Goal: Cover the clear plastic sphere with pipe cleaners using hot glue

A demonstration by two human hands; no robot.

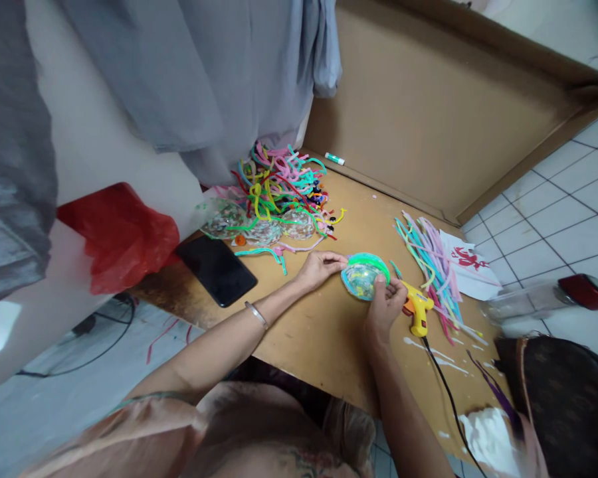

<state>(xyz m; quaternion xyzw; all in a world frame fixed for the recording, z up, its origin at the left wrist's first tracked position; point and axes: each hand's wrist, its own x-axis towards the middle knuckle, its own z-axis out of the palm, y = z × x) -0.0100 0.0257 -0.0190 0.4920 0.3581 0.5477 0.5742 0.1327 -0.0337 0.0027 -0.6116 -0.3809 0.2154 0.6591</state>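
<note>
Between my hands is a clear, round dome-like piece (363, 281) with coloured flecks. A bright green pipe cleaner (367, 259) lies along its far rim. My left hand (317, 271) pinches the pipe cleaner's end at the left of the rim. On the right side, my right hand (386, 299) grips the rim, thumb on top and fingers partly hidden beneath. Close beside that hand lies a yellow glue gun (418, 311), its nozzle pointing away from me.
A heap of coloured pipe cleaners (279, 179) and similar clear pieces (262, 231) lie at the back left. Nearer are a black phone (218, 271) and a red plastic bag (129, 239). Straight pipe cleaners (431, 255), the glue gun's cord (446, 385) and a dark bag (563, 398) occupy the right.
</note>
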